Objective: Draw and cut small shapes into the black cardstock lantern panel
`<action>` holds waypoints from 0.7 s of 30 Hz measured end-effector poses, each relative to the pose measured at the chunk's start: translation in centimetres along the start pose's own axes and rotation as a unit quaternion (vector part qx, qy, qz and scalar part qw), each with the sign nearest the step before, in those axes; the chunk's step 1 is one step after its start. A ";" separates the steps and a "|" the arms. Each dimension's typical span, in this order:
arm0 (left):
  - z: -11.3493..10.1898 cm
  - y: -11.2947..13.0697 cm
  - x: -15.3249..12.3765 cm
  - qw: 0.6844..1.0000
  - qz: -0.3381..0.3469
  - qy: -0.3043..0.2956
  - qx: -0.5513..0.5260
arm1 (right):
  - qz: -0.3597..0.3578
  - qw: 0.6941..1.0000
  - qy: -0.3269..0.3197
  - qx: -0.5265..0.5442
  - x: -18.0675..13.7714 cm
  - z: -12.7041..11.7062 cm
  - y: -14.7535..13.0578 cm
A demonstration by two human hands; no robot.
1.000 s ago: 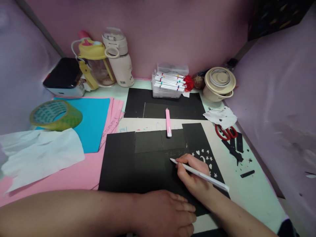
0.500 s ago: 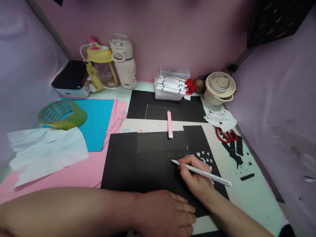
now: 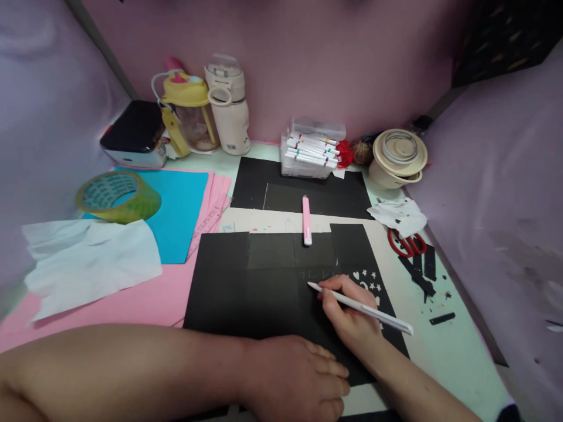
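Observation:
My right hand (image 3: 352, 310) holds a white pen (image 3: 373, 313) in a writing grip, its tip over the black card (image 3: 229, 293). I cannot tell whether the tip touches. Just above it, faint pale marks run across the card. White star, heart and moon shapes (image 3: 373, 274) are on the card's right side, partly covered by my right hand. Flat on the card's near edge lies my left hand (image 3: 303, 378), fingers stretched out to the right and holding nothing. A pink utility knife (image 3: 307, 220) rests across the card's far edge.
Red-handled scissors (image 3: 407, 243), black scraps (image 3: 424, 272) and crumpled white paper (image 3: 400, 215) lie at the right. A tape roll (image 3: 152, 202) sits on blue sheets (image 3: 176, 228) at the left. Behind are a marker box (image 3: 308, 170), bottles (image 3: 235, 126) and a bowl (image 3: 393, 173).
The view has shifted slightly, so the objects on the table appear a little farther right. Both hands keep nearly the same pose, and the pen stays in my right hand.

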State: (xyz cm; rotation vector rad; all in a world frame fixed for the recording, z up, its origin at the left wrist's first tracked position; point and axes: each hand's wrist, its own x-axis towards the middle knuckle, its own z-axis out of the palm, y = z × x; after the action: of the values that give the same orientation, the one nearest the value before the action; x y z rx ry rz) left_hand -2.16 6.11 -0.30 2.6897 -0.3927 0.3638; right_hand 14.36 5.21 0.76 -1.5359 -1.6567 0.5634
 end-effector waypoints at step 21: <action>0.7 0.0 -0.2 1.000 0.002 0.019 -0.013 | -0.020 0.999 -0.039 0.005 0.1 -0.4 -0.3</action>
State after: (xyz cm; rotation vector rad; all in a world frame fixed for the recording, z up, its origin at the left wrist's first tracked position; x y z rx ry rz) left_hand -2.18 5.86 -0.93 2.6541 -0.3884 0.4065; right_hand 14.53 5.20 1.29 -1.4874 -1.7366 0.6157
